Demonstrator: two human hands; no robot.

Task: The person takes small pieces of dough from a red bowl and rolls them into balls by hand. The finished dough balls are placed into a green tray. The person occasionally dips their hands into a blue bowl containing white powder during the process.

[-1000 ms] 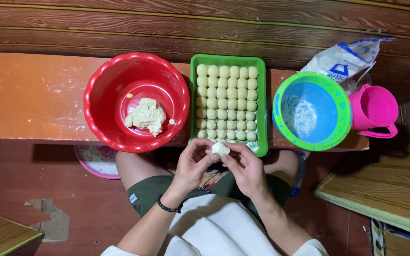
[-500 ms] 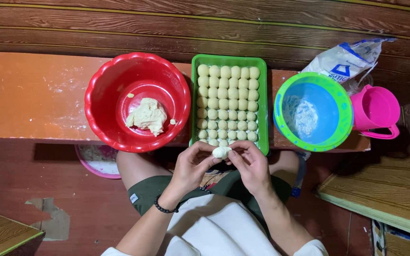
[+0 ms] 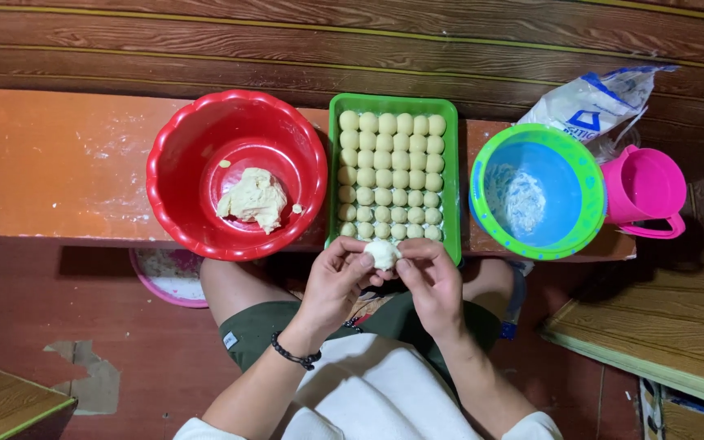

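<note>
Both hands, left hand [image 3: 337,281] and right hand [image 3: 432,281], pinch one small dough ball [image 3: 383,254] between their fingertips, a closed grip above the lap. Just beyond the grip, a green tray [image 3: 452,187] of dough balls sits on a low orange table [image 3: 59,167], flour-dusted. Left of the tray stands a red basin [image 3: 174,155] holding dough; right, a blue bowl [image 3: 568,183] and pink jug [image 3: 644,186]. Dark wooden planks [image 3: 287,41] lie behind, reddish floor [image 3: 59,310] below.
</note>
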